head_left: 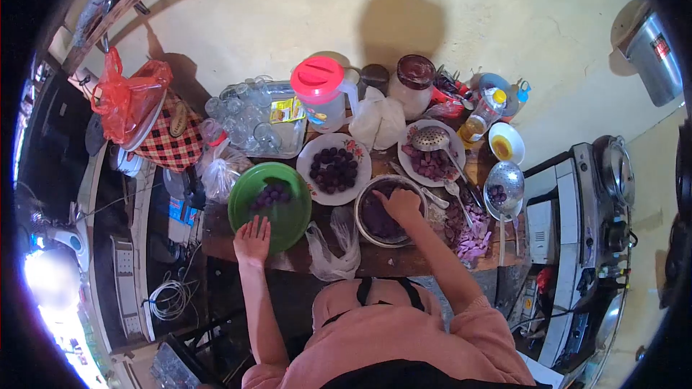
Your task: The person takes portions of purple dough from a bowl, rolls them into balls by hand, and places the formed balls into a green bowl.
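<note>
The green basin (pixel 294 217) is smooth, glossy plastic; beneath it, the desk (pixel 395 265) is wood. Right of it, a glossy plate (pixel 365 174) and crinkled plastic bag (pixel 340 248); behind it, a shiny metal tray (pixel 292 138).

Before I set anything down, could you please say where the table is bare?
A narrow strip of brown wooden table lies bare in front of the pale-rimmed pot, right of the clear plastic bag. Another shows left of the round green basin. The back, around the pink-lidded pitcher, and the right, around the purple peelings, are crowded.
</note>
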Motion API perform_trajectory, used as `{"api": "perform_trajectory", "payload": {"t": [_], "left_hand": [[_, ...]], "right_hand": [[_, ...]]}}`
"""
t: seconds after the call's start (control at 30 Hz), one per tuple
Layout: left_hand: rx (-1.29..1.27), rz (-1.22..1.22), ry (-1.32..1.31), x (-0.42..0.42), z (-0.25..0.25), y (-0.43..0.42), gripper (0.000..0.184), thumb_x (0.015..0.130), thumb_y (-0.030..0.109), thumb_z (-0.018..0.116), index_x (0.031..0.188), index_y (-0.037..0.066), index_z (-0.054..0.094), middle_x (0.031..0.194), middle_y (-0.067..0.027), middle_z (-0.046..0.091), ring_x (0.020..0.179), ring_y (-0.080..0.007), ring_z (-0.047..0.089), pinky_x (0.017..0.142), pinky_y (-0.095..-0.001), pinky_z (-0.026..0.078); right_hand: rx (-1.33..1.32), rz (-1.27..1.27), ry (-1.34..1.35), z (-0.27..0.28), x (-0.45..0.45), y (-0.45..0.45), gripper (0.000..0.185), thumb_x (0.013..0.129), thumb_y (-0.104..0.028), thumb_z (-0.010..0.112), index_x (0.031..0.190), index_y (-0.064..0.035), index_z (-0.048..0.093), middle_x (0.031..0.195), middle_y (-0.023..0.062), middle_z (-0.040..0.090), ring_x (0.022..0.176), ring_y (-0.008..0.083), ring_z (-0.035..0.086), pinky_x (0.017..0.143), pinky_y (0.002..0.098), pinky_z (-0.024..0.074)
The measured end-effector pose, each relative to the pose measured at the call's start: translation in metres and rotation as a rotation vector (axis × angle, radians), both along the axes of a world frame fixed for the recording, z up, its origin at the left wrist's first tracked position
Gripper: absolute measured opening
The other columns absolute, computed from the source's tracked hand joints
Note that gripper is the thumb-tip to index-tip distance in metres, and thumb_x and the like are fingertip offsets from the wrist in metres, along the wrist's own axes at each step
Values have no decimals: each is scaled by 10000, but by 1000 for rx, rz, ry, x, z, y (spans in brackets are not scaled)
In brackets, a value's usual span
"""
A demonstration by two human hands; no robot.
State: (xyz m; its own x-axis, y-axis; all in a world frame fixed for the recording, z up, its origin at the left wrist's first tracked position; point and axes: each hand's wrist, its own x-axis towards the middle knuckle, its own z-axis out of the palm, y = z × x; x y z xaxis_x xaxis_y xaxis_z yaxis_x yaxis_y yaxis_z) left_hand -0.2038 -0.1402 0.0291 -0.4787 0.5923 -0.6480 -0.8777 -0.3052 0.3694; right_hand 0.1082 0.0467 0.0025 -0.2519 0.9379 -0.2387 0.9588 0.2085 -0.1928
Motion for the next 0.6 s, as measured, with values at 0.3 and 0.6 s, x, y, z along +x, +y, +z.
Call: {"api": "perform_trajectory", "payload": {"t": [0.3, 0.6], "left_hand": [[-24, 150, 57, -32, -2, -35, 323, 840, 84, 411, 1138, -26, 354, 1314, -143, 374, 1229, -348, 354, 979, -439, 371], [-25, 178, 102, -28, 5, -35, 397, 842, 86, 414, 1214, -17, 323, 1295, -138, 394, 1211, -342, 381, 965, -430, 385]], "right_hand": [[63, 74, -5, -17, 7, 7, 681, 802, -627, 419, 679, -1, 657, 684, 186, 628, 682, 326, 635, 603, 413, 505], [130, 70, 268, -49, 12, 7, 433, 837, -432, 502, 758, -32, 647, 717, 187, 617, 712, 356, 612, 640, 446, 489]]}}
